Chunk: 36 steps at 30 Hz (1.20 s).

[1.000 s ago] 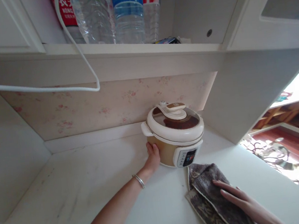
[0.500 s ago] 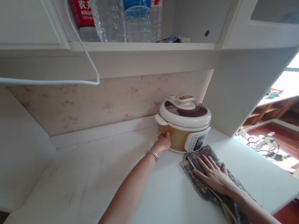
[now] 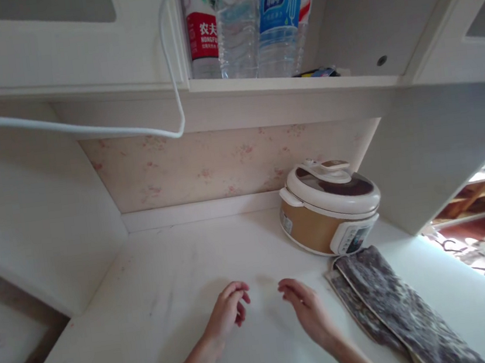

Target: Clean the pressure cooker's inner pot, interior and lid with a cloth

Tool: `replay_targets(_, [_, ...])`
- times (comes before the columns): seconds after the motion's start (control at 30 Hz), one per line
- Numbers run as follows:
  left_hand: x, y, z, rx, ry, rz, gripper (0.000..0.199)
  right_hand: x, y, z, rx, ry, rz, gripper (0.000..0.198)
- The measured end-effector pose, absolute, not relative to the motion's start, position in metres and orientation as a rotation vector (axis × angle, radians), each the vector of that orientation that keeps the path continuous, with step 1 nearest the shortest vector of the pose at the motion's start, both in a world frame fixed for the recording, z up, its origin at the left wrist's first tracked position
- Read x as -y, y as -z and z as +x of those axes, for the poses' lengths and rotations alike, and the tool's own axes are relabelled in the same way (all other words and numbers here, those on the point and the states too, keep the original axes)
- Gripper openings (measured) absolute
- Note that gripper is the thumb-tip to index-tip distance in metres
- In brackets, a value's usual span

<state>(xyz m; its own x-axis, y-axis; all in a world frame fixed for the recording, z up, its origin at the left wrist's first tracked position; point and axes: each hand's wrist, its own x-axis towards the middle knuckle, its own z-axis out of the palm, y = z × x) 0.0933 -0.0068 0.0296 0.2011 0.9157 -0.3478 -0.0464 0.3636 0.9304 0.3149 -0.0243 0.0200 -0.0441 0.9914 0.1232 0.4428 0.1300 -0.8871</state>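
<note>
My left hand [image 3: 229,309], with a silver bracelet on its wrist, hovers over the white countertop [image 3: 165,344]; its fingers are curled loosely and hold nothing. Facing it from the right is my right hand [image 3: 305,309], likewise without anything in it, its fingers bent and apart from the thumb. Beyond both hands a white and gold electric cooker [image 3: 314,225] stands at the back right, lid on, control panel facing front right. A grey patterned towel [image 3: 393,298] lies folded on the counter just right of my right hand, its far end close to the cooker's base.
Overhead is an open cabinet shelf [image 3: 266,84] with several plastic bottles [image 3: 278,24]. A white cable [image 3: 130,130] hangs across the upper left. Side panels [image 3: 445,145] bound the counter. At the far right are a red surface and cluttered items.
My left hand has let go of the cooker's side and come back toward me. My right hand has lifted off the towel and moved left. The view has turned slightly left.
</note>
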Motion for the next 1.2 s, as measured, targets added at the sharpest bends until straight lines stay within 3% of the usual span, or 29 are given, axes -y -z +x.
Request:
replay_targets(0.07, [0.010,-0.025,0.074,-1.176,-0.906,0.854,0.033,0.019,-0.013,0.252,1.376,-1.250,-1.325,0.040])
replay_targets(0.17, [0.009,-0.016,0.058,-1.175,-1.008,0.735,0.043,0.012,-0.009,0.180,1.236,-1.451,-1.150,0.041])
replay_targets(0.5, [0.002,-0.002,0.054,-1.142,-1.005,0.860,0.053,0.012,-0.013,0.160,1.283,-1.442,-1.045,0.051])
replay_targets(1.2, [0.008,-0.012,0.060,-1.143,-1.052,1.157,0.046,0.012,-0.008,0.164,1.166,-1.484,-1.011,0.051])
